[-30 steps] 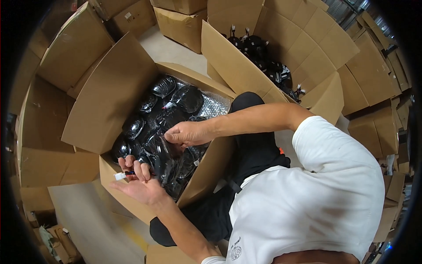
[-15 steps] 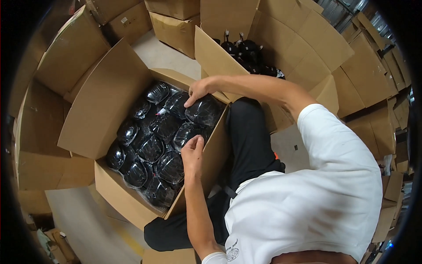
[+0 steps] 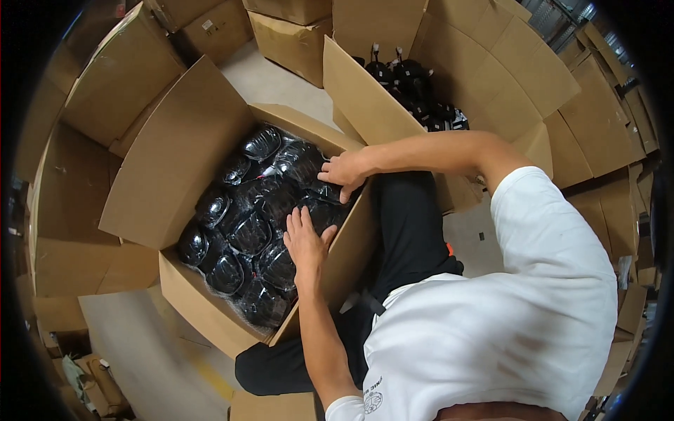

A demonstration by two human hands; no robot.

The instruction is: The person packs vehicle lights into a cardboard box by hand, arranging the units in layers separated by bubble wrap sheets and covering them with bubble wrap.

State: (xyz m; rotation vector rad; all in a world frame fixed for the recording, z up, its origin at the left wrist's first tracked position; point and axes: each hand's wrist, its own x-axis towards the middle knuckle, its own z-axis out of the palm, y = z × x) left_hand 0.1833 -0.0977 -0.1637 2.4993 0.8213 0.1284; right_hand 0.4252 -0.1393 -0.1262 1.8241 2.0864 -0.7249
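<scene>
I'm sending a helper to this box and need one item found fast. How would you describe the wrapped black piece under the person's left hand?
Start at the big open cardboard box with its wide flap raised on the left. Inside lie glossy black plastic-wrapped pieces; go to the box's near right wall. The one meant lies under the left hand, palm flat on it, while the right hand rests on another further back.

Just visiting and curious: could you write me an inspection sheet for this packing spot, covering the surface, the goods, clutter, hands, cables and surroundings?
Surface: pale concrete floor.
Job's things: open cardboard box packed with black glossy plastic-wrapped items.
Clutter: small scraps by the lower left rim, too blurred to tell.
Hands: left hand flat, fingers spread on the wrapped items; right hand pressing on them at the box's far edge. Neither holds anything.
Cables: nothing seen.
Surroundings: second open box with loose black items; more cardboard boxes all around.
</scene>
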